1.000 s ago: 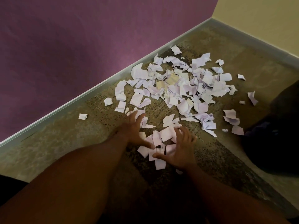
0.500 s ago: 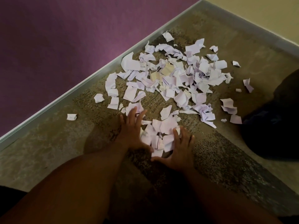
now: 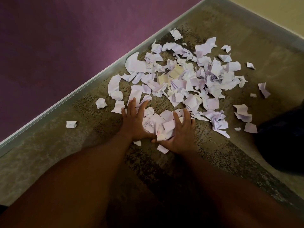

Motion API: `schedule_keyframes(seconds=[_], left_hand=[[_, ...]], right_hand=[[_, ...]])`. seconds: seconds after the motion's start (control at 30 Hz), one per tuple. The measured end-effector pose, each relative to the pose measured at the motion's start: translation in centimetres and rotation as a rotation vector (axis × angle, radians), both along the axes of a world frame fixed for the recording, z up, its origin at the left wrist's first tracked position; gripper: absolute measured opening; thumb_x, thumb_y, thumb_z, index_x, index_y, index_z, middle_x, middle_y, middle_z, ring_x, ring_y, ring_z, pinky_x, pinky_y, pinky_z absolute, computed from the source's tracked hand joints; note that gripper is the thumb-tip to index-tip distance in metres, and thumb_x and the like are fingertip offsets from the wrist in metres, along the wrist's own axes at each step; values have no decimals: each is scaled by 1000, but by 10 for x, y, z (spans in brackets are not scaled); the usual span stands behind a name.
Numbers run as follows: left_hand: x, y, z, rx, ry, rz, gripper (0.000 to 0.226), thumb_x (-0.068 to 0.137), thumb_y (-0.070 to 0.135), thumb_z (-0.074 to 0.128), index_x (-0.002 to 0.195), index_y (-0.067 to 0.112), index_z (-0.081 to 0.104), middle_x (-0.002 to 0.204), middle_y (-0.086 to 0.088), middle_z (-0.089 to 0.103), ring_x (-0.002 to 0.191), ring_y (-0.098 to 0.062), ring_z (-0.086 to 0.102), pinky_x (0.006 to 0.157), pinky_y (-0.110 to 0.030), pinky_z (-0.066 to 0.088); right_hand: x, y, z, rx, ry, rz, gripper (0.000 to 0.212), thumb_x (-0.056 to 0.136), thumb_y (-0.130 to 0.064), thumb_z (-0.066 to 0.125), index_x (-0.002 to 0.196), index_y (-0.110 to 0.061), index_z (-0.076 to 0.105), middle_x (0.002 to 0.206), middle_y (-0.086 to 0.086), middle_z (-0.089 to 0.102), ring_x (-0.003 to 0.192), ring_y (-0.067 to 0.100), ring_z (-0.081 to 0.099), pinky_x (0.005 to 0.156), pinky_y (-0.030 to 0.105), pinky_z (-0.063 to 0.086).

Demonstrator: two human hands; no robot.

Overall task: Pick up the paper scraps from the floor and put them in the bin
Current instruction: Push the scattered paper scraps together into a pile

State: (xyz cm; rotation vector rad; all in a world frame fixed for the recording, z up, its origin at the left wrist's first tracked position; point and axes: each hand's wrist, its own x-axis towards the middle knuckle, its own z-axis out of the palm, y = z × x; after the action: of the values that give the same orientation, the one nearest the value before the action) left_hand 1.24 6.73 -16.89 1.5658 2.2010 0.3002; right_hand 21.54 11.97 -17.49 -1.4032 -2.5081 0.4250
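Several white torn paper scraps [image 3: 189, 76] lie scattered over the brown speckled floor. A small heap of scraps [image 3: 158, 124] sits pressed between my two hands at the near edge of the mess. My left hand [image 3: 134, 122] rests flat on the floor at the heap's left side, fingers spread. On the right side, my right hand [image 3: 181, 132] curves around the heap with fingers apart. Both thumbs nearly meet under the heap. No bin is clearly recognisable in view.
A purple wall [image 3: 65, 46] with a pale skirting strip [image 3: 82, 91] runs diagonally at the left. A cream wall [image 3: 271, 12] closes the far right corner. A dark shape [image 3: 283, 142] sits at the right edge. Single scraps [image 3: 71, 124] lie apart near the skirting.
Both hands have slid forward and closer together, pushing loose scraps into a tighter heap between them. The view has tilted further down towards the floor.
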Motion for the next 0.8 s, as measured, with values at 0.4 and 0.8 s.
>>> schedule_keyframes(seconds=[0.4,0.8], left_hand=[[-12,12,-14,120,-101,-246,80,74,58,54,139,11,47,144,-15,44,134,-35,39,110,-47,29],[21,-6,16,271,-552,235,46,75,43,54,98,4,66,99,-10,64,92,-16,58,80,-21,45]], right_hand=[[-32,44,-17,102,259,374,81,72,-59,73,134,-12,53,138,19,50,127,38,45,104,52,37],[-66,-2,-18,-66,371,135,57,69,-23,68,125,-19,60,112,16,54,100,35,52,78,41,50]])
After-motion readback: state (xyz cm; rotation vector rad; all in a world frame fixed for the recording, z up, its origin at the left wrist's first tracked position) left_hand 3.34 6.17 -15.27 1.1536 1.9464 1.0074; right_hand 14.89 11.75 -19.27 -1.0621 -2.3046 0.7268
